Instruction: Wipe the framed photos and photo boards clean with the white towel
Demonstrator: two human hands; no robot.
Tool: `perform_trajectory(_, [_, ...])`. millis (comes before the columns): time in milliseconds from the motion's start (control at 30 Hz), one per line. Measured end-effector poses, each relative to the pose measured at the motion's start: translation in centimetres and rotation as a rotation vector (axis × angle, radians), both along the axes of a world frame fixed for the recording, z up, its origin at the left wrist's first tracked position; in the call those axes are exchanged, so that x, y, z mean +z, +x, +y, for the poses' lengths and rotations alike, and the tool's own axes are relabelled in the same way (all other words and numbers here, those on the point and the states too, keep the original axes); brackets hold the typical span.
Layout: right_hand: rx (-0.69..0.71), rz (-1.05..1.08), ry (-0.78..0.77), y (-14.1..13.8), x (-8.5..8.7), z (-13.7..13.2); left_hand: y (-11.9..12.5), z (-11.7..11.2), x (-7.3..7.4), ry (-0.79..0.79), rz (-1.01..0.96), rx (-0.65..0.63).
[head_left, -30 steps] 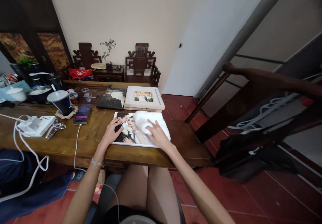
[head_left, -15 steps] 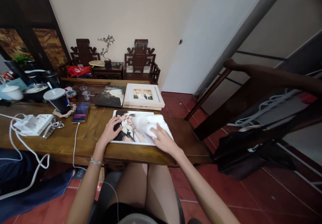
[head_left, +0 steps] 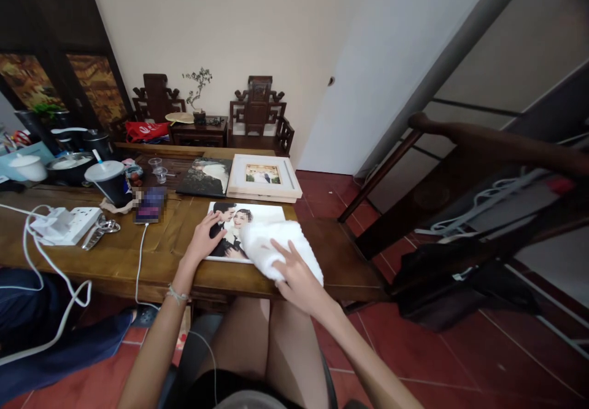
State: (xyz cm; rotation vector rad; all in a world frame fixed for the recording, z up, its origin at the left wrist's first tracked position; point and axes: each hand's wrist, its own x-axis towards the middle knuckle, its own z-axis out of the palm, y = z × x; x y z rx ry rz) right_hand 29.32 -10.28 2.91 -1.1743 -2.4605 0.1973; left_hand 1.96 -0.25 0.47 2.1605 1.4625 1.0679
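A wedding photo board (head_left: pixel 264 212) with white edges lies flat on the wooden table (head_left: pixel 170 268), close to its front edge. My left hand (head_left: pixel 205 238) rests on the board's left side, fingers spread over the picture. In my right hand (head_left: pixel 299 277) is a white towel (head_left: pixel 285 237), pressed down with the fingers at the board's lower right. The towel covers the right part of the picture and hangs over the board's edge.
Behind lie a dark photo board (head_left: pixel 205 176) and a pale framed photo (head_left: pixel 289 182). To the left are a phone (head_left: pixel 150 205) on a cable, a lidded cup (head_left: pixel 108 182), a power strip (head_left: pixel 76 225) and a metal object (head_left: pixel 99 231). A wooden chair (head_left: pixel 442 127) stands right.
My right hand has drawn the towel toward me and down over the board's lower right edge, uncovering the upper right of the picture. My left hand stays in place.
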Motion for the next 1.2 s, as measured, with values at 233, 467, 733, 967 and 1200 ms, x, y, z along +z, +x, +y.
perform_trajectory(233, [0.041,0.020,-0.031,1.3,0.4,0.2,-0.1,-0.1,0.1,-0.012,0.016,-0.007])
perform_trajectory(467, [-0.139,0.046,-0.004,0.2,0.1,10.2,-0.4,0.2,0.1,-0.016,0.000,-0.018])
perform_trajectory(733, [-0.025,0.005,0.022,-0.2,-0.1,1.4,-0.3,0.1,0.5,-0.043,0.001,-0.005])
perform_trajectory(967, [-0.007,-0.005,-0.034,1.4,0.6,-0.7,0.0,0.9,0.8,-0.041,0.020,-0.029])
perform_trajectory(1200, [-0.155,-0.001,0.027,0.4,1.2,10.1,0.1,1.3,0.2,-0.040,0.016,-0.044])
